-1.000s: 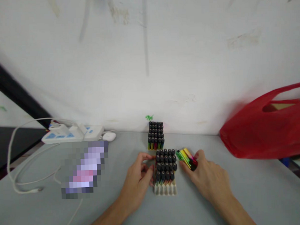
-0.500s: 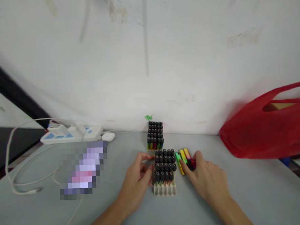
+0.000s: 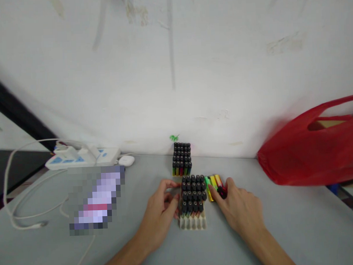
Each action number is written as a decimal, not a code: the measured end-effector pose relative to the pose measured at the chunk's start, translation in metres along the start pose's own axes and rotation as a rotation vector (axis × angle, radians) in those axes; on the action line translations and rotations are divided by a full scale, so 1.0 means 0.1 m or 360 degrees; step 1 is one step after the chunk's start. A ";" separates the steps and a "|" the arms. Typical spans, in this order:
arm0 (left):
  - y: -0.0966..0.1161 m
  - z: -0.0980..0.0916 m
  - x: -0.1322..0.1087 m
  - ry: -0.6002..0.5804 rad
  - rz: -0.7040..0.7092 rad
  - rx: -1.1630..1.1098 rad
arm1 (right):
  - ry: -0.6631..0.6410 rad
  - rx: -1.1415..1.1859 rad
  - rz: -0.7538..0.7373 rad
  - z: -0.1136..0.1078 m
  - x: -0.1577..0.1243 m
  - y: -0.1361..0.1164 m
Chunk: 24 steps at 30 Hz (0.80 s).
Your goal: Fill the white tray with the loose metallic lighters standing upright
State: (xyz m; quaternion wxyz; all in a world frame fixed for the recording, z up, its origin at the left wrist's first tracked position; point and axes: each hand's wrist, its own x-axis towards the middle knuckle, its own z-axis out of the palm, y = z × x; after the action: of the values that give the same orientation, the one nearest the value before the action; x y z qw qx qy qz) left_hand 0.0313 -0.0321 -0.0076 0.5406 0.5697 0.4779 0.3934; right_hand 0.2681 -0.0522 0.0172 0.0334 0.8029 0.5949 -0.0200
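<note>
Several black-capped lighters [image 3: 193, 194] stand in rows in a pale tray [image 3: 192, 223], whose near row of slots is bare. My left hand [image 3: 164, 210] rests along the tray's left side, thumb and fingers curled but apart, with nothing between them. Right of the tray, several loose lighters [image 3: 214, 184] in green, yellow and orange-red lie side by side. My right hand [image 3: 239, 205] has its thumb and index finger closed around the near end of these lighters; how many it grips is hidden.
A second block of upright lighters [image 3: 181, 159] stands by the wall. At the left lie a blurred phone [image 3: 100, 199], a white power strip [image 3: 108, 156], cables and a white case [image 3: 126, 161]. A red bag [image 3: 307, 151] sits at the right.
My right hand has shifted slightly left, and the loose lighters now lie closer together and nearer the tray. My left hand stays at the tray's side.
</note>
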 end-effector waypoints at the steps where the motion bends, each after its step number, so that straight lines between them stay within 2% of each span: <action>1: 0.00 0.00 0.00 0.0000 0.0002 0.0000 | 0.0005 0.0004 -0.0005 0.00 0.00 0.00; 24: 0.00 -0.01 0.00 0.0009 -0.0014 0.0001 | 0.0055 -0.0027 -0.0067 0.03 0.00 -0.01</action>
State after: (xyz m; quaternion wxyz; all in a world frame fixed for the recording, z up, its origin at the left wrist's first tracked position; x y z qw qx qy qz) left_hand 0.0306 -0.0318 -0.0078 0.5406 0.5667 0.4821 0.3925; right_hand 0.2672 -0.0523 0.0143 0.0294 0.7901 0.6123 -0.0018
